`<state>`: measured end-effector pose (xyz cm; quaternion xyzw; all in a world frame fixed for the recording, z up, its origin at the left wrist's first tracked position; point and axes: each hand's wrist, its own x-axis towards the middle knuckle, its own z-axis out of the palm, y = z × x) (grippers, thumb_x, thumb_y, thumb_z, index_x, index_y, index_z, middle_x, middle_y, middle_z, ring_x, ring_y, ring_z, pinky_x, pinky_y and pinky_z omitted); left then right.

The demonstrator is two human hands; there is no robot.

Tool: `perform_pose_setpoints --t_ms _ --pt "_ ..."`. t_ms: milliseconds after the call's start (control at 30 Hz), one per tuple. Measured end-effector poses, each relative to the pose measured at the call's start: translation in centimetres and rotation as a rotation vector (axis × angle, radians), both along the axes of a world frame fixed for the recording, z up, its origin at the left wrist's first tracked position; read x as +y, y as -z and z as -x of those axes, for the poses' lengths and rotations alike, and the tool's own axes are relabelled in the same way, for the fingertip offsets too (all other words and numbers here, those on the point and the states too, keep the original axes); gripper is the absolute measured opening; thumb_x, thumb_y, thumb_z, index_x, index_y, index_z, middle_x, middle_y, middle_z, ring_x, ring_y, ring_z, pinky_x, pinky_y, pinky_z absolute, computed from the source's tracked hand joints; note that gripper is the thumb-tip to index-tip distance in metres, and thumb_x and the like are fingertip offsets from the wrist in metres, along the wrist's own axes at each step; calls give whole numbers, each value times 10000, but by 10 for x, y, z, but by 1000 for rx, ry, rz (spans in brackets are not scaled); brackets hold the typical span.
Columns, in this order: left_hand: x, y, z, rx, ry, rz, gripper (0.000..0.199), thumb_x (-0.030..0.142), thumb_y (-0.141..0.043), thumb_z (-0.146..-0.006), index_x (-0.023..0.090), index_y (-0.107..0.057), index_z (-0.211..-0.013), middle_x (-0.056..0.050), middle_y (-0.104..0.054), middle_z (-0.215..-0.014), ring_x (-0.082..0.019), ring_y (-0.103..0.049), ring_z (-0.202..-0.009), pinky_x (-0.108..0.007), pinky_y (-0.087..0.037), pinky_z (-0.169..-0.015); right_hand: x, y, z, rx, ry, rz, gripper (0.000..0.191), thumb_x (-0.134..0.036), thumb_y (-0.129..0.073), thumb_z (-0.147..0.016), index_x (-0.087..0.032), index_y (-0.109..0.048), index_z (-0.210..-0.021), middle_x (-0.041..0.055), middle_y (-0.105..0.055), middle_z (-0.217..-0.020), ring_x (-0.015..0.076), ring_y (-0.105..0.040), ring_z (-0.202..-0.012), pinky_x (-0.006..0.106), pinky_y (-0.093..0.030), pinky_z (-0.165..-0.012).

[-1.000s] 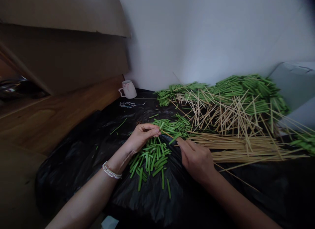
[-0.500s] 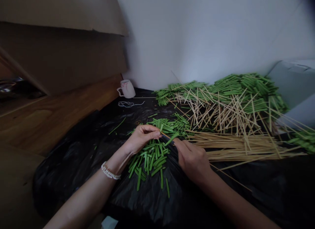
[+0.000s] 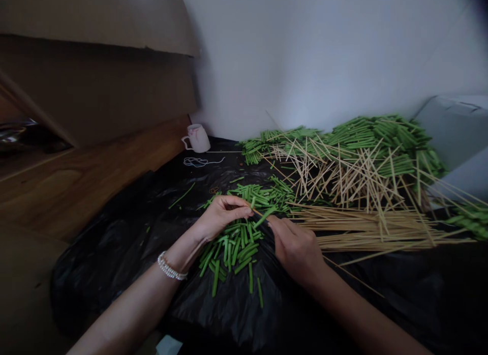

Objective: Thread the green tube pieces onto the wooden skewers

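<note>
My left hand (image 3: 224, 213), with a pearl bracelet at its wrist, pinches a short green stem piece at the end of a thin wooden stick. My right hand (image 3: 295, 243) is closed around that stick, and another green piece (image 3: 265, 216) sits on it near my right fingertips. Loose cut green pieces (image 3: 232, 248) lie below and behind my hands on black plastic (image 3: 251, 314). Right of them is a bundle of bare wooden sticks (image 3: 366, 225). Behind it, crossed sticks (image 3: 343, 174) carry rows of green pieces (image 3: 381, 136) at their far ends.
A pinkish-white mug (image 3: 198, 138) stands at the back by the wall, with a tangle of pale string (image 3: 196, 162) before it. Cardboard (image 3: 99, 90) rises at the left above a wooden board (image 3: 76, 177). A pale container (image 3: 453, 126) stands at the right.
My left hand has shifted very slightly right and down, and its pinch on the green piece has moved a little along. My right hand has hardly moved.
</note>
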<state>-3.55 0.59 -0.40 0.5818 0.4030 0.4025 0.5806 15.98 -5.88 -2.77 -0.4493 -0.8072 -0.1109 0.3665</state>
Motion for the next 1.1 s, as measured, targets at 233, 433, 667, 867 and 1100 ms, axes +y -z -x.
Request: perform_pose_setpoints --t_ms 233,433,667,867,1100 --pt "-4 -5 -5 70 101 -56 219 319 -807 -655 155 -770 -796 -65 -748 -828 -181 -665 -748 -285 -526 -740 1 -3 -3 -47 24 -48 303 -104 -398 -904 -121 -643 -1082 17 -639 -697 114 -588 -605 237 -410 -585" --pt "12 -18 29 231 -77 -159 262 395 -720 -751 164 -763 -868 -66 -750 -835 -180 -664 -745 -267 -504 -714 7 -1 -19 -22 110 -52 275 -141 -429 -917 -143 -649 -1082 43 -694 -818 118 -626 -689 230 -424 -616" --pt "22 -16 46 530 73 -403 172 323 -660 -791 181 -758 -803 -54 -708 -813 -180 -633 -771 -271 -477 -741 7 1 -18 -60 95 -81 278 -126 -457 -901 -138 -651 -1100 30 -694 -811 116 -625 -665 237 -414 -601" --pt "19 -12 39 654 115 -573 228 202 -618 -776 217 -735 -971 -66 -672 -1012 -213 -611 -961 -327 -443 -906 6 1 -16 -74 100 -74 271 -133 -453 -907 -137 -652 -1091 32 -693 -814 116 -627 -678 239 -411 -599" --pt "18 3 33 901 176 -697 388 263 -636 -781 261 -663 -1168 -71 -644 -1189 -262 -542 -1138 -410 -367 -1018 6 2 -15 -75 93 -62 282 -130 -449 -909 -147 -642 -1114 21 -685 -791 114 -617 -656 242 -400 -601"
